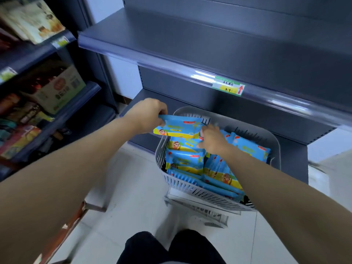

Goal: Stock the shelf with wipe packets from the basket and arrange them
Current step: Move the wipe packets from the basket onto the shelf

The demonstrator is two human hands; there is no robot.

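A grey slatted basket stands on the floor in front of the dark shelf unit, filled with several blue and yellow wipe packets. My left hand grips the left end of one wipe packet, lifted just above the basket's far left rim. My right hand holds the right end of that same packet, fingers curled at its edge, over the packets in the basket. The dark shelf above carries no packets and has a price tag on its front rail.
A lower dark shelf board lies behind the basket. A neighbouring shelf unit on the left holds a cardboard box and assorted packaged goods. The floor is pale tile. My dark-trousered knees show at the bottom.
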